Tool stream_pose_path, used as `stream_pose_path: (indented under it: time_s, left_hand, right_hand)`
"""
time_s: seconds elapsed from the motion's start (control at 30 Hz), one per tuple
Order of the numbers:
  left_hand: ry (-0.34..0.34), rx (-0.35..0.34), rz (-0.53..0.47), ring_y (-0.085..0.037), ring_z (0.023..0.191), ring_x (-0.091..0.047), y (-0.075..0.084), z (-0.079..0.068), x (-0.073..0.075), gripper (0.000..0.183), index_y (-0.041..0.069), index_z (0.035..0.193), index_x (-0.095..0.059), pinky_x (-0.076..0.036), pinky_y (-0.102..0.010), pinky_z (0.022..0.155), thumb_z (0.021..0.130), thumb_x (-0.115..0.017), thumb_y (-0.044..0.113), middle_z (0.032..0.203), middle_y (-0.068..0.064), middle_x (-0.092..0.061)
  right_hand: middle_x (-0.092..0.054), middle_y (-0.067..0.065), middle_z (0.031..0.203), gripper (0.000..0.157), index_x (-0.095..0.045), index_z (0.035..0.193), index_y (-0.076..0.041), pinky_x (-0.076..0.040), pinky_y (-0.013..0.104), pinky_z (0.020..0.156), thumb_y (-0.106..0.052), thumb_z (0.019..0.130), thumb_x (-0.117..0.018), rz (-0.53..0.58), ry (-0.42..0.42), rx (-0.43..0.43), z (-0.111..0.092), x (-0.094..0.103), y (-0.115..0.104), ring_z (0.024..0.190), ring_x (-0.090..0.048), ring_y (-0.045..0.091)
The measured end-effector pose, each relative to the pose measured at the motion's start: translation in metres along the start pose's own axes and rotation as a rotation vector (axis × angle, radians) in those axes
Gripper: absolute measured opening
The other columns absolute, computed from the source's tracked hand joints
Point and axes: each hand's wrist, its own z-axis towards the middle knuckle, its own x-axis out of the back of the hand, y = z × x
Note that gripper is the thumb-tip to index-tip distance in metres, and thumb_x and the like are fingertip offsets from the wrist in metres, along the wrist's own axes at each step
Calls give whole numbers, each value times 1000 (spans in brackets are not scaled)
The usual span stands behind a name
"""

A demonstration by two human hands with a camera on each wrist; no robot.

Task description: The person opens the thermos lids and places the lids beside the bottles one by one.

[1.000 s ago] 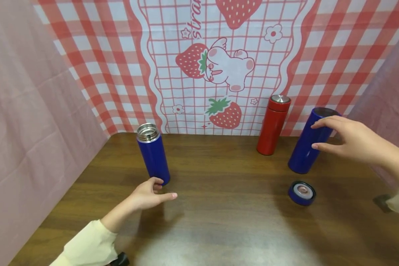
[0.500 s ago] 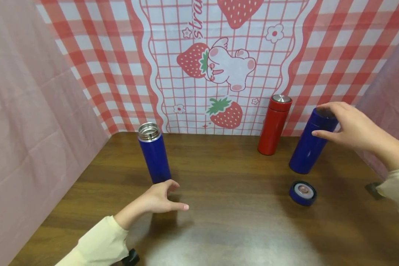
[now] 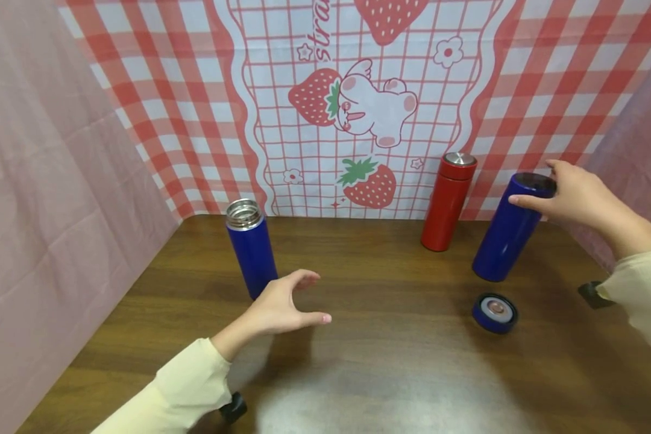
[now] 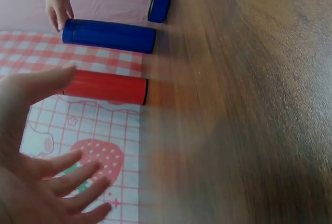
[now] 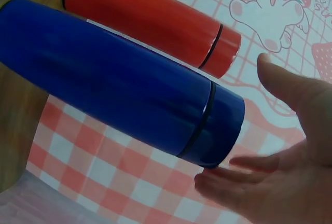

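A lidless blue thermos (image 3: pixel 252 256) with a bare steel mouth stands upright at the left of the table. My left hand (image 3: pixel 279 307) hovers just in front of its base, thumb and fingers spread, holding nothing. At the right stands a second blue thermos (image 3: pixel 504 235), topped by its lid (image 5: pixel 220 125). Around that lid my right hand (image 3: pixel 583 196) is spread, thumb on the near side and fingers behind; in the right wrist view the thumb is clearly apart from it, and whether the fingertips touch cannot be told. A loose blue lid (image 3: pixel 495 312) lies underside up in front.
A red thermos (image 3: pixel 448 202) with a silver-topped lid stands left of the right blue one, near the back. Behind the wooden table (image 3: pixel 369 361) hangs a strawberry-print checked cloth (image 3: pixel 282 144). Pink curtains (image 3: pixel 59 181) close off both sides.
My left hand has moved right, away from the left thermos's base and across in front of it. My right hand has shifted slightly back and right at the top of the right blue thermos.
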Motion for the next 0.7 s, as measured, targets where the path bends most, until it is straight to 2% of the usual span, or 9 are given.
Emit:
stream_pose_path:
  time_s: [0.1, 0.2, 0.3, 0.43, 0.53, 0.63, 0.7]
  left_hand:
    - [104, -14, -54, -26, 119, -60, 3, 5, -3, 66, 14, 125, -58, -48, -45, 101, 68, -84, 37, 124, -6, -66]
    - [159, -15, -113, -25, 120, -59, 5, 9, -4, 66, 13, 126, -57, -47, -45, 103, 69, -84, 34, 126, -6, -65]
    - [178, -11, -165, -24, 122, -59, 7, 12, -4, 66, 12, 127, -56, -45, -43, 105, 69, -84, 31, 128, -6, -64]
    - [200, -16, -230, -25, 124, -58, 8, 18, -4, 64, 10, 127, -56, -44, -41, 107, 71, -83, 27, 129, -9, -63]
    - [213, 3, -297, -27, 125, -56, 8, 22, -4, 61, 8, 127, -55, -43, -42, 108, 74, -82, 24, 130, -11, -63]
    - [226, 31, -370, -29, 126, -55, 9, 25, -5, 59, 7, 128, -55, -42, -43, 109, 76, -80, 21, 131, -13, -61]
    - [235, 43, -423, -30, 127, -54, 8, 26, -6, 59, 5, 128, -54, -41, -44, 110, 76, -79, 18, 132, -15, -60]
  right_hand:
    - [-38, 48, 125, 114, -8, 144, 19, -36, 72, 93, -66, 85, -55, 35, 21, -65, 1, -1, -4, 109, -42, 58]
    - [-42, 46, 118, 113, -16, 141, 21, -39, 70, 89, -69, 83, -54, 49, 46, -107, 1, -4, -6, 103, -45, 55]
    - [-43, 46, 115, 112, -21, 139, 22, -42, 68, 86, -70, 83, -53, 61, 57, -143, 0, -8, -7, 97, -49, 52]
    - [-41, 46, 118, 118, -16, 141, 21, -42, 69, 87, -74, 80, -52, 104, 52, -197, 0, -11, -5, 92, -54, 51]
    - [-42, 46, 118, 121, -14, 143, 20, -45, 67, 83, -76, 78, -51, 126, 56, -206, 3, -13, -4, 83, -59, 46]
    - [-46, 44, 114, 119, -18, 142, 20, -52, 55, 69, -75, 79, -53, 148, 64, -193, 6, -14, -4, 69, -62, 35]
    - [-48, 44, 110, 114, -24, 139, 20, -53, 46, 61, -71, 80, -56, 148, 73, -181, 8, -16, -3, 63, -62, 30]
